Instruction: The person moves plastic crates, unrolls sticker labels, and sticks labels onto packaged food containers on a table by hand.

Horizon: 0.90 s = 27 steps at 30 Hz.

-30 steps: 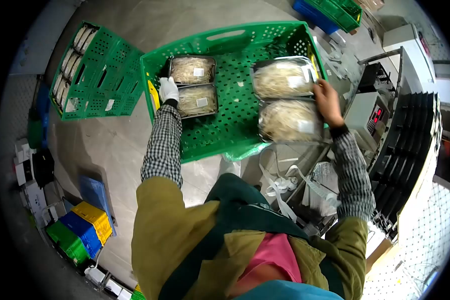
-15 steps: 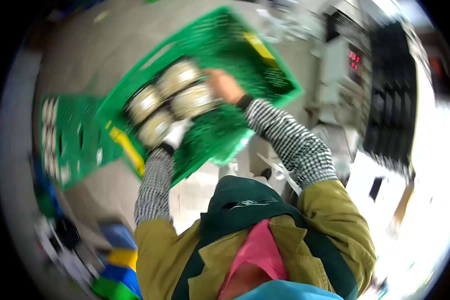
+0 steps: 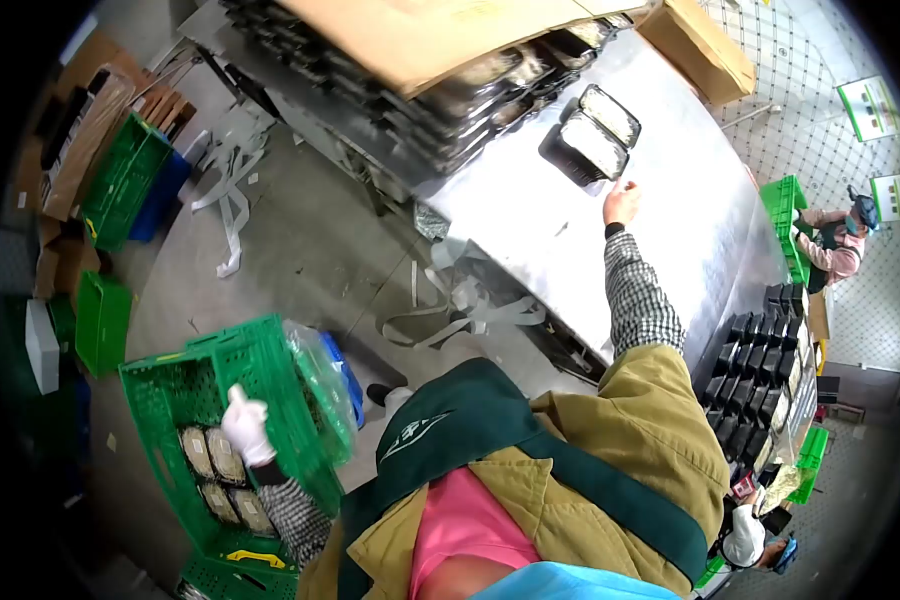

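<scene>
My right hand [image 3: 622, 203] is bare and stretched out over the metal table, fingers apart, with its fingertips at the near corner of a pair of black plastic food trays [image 3: 595, 145]. Their pale contents are washed out by glare. My left hand [image 3: 247, 425], in a white glove, hovers over a green crate [image 3: 150, 400] on my left. Its fingers are loosely bent and I see nothing in them. Below it, several black packs with pale contents and white labels [image 3: 226, 455] lie in two rows on the crate's floor.
Stacked black trays [image 3: 440, 120] under a cardboard sheet [image 3: 390, 30] fill the table's far left. More black trays [image 3: 740, 380] stand at the right. White strapping [image 3: 460, 310] lies on the floor by the table. Two co-workers [image 3: 835, 240] are at the right.
The view has swung toward the metal table. My right hand has left the packs in the crate and reached the trays on the table. My left hand has come off the packs.
</scene>
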Each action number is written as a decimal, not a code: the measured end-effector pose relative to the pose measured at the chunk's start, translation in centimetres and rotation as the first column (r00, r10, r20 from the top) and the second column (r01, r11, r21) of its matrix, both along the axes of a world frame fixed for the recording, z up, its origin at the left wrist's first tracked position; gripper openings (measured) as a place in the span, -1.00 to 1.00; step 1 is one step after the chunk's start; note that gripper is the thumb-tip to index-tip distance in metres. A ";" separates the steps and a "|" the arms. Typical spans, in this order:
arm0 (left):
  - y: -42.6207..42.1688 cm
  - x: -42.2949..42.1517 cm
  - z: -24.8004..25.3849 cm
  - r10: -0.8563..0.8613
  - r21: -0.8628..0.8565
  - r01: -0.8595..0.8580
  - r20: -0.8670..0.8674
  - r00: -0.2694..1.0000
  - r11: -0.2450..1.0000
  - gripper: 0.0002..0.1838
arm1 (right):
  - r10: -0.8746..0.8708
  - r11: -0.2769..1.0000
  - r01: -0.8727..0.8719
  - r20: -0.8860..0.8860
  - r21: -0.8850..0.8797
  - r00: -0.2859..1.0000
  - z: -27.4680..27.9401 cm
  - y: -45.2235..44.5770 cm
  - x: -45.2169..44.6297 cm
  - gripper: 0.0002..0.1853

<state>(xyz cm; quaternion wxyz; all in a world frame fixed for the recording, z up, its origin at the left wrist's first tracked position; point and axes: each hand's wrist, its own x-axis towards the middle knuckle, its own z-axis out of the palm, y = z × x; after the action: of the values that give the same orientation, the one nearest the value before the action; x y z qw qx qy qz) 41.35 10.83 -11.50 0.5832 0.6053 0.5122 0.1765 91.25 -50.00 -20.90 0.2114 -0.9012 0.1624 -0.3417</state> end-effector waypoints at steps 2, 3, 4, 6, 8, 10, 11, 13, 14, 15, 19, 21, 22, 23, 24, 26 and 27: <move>-7.1 8.2 0.8 -0.145 -0.237 0.164 0.096 0.985 0.957 -0.76 | -0.159 0.987 0.158 -0.148 -0.014 0.976 -1.3 -6.7 5.1 -0.55; -10.9 11.5 0.9 -0.273 -0.128 0.266 -0.040 0.961 0.955 -0.79 | -0.183 0.981 0.193 -0.260 0.014 0.948 -1.7 -8.5 7.5 -0.50; -13.4 13.2 -0.6 -0.384 -0.109 0.386 0.042 0.923 0.916 -0.80 | -0.180 0.975 0.213 -0.357 0.055 0.916 -1.4 -8.9 9.5 -0.49; -18.9 16.4 -0.7 -0.540 -0.050 0.537 -0.070 0.839 0.842 -0.79 | -0.086 0.981 0.158 -0.481 0.113 0.872 -0.3 -9.2 13.5 -0.42; -22.8 18.0 -0.4 -0.689 0.057 0.699 -0.132 0.713 0.713 -0.78 | -0.011 0.977 0.112 -0.480 0.182 0.877 -2.3 -9.5 17.3 -0.39; -25.1 18.5 0.2 -0.765 0.002 0.800 -0.292 0.574 0.600 -0.76 | -0.015 0.962 0.131 -0.437 0.238 0.900 -2.8 -8.2 18.6 -0.40; -25.7 18.3 0.1 -0.790 -0.020 0.833 -0.327 0.518 0.553 -0.75 | -0.076 0.959 0.187 -0.444 0.213 0.893 -2.9 -7.5 18.3 -0.43; -25.9 18.3 0.6 -0.828 -0.008 0.876 -0.329 0.454 0.483 -0.71 | -0.023 0.946 -0.193 -0.649 -0.261 0.760 -6.8 -11.6 19.9 -0.65; -25.5 18.1 1.1 -0.815 -0.010 0.866 -0.342 0.467 0.500 -0.73 | -0.095 0.872 -0.225 -0.600 -0.436 0.794 -8.4 -12.5 20.1 -0.78; -25.1 17.6 1.5 -0.785 -0.011 0.840 -0.362 0.502 0.542 -0.74 | 0.127 0.784 -0.430 -0.562 -0.448 0.817 -6.1 -12.8 17.1 -0.76; -22.3 12.7 0.2 -0.705 0.267 0.818 -0.414 0.575 0.510 -0.71 | 0.497 0.646 -0.527 -0.220 -0.552 0.839 -1.5 -13.2 11.0 -0.54; -21.5 10.5 1.3 -0.624 0.207 0.746 -0.433 0.650 0.633 -0.69 | 0.615 0.774 -0.633 -0.255 0.016 0.746 5.2 -9.4 6.7 -0.64; -21.1 9.2 1.2 -0.598 0.198 0.714 -0.423 0.681 0.672 -0.68 | 0.658 0.691 -0.722 -0.386 -0.032 0.647 7.4 -6.8 5.0 -0.67; -20.5 7.9 0.7 -0.587 0.186 0.691 -0.403 0.702 0.698 -0.68 | 0.655 0.604 -0.792 -0.515 -0.083 0.553 10.3 -4.0 1.9 -0.70; -20.1 6.5 1.0 -0.561 0.180 0.641 -0.347 0.751 0.746 -0.68 | 0.711 0.494 -0.868 -0.554 -0.044 0.433 12.8 -0.5 -1.0 -0.71; -19.0 3.6 0.9 -0.509 0.219 0.563 -0.257 0.821 0.797 -0.68 | 0.831 0.249 -0.968 -0.513 0.002 0.213 15.5 6.8 -6.0 -0.78; -18.4 2.1 0.6 -0.483 0.237 0.525 -0.216 0.849 0.817 -0.68 | 0.808 0.250 -0.968 -0.557 0.028 0.193 16.7 10.6 -8.3 -0.81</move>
<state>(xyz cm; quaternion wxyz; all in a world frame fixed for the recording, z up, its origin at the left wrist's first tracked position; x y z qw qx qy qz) 43.46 -7.54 -10.90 0.4757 0.8087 0.3432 0.0433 82.98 -39.41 -4.25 0.1708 -0.8919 -0.4151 0.0546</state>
